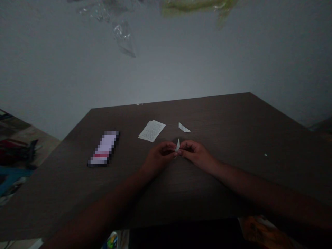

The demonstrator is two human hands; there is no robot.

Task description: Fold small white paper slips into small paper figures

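Observation:
My left hand and my right hand meet over the middle of a dark wooden table. Both pinch a small white piece of paper between their fingertips, held upright just above the tabletop. A folded printed paper sheet lies just beyond my left hand. A small torn white scrap lies beyond my right hand.
A phone with a lit, blurred screen lies on the table's left part. A tiny white speck rests to the right. A pale wall stands behind the table, with clear plastic stuck on it. Clutter lies on the floor at left.

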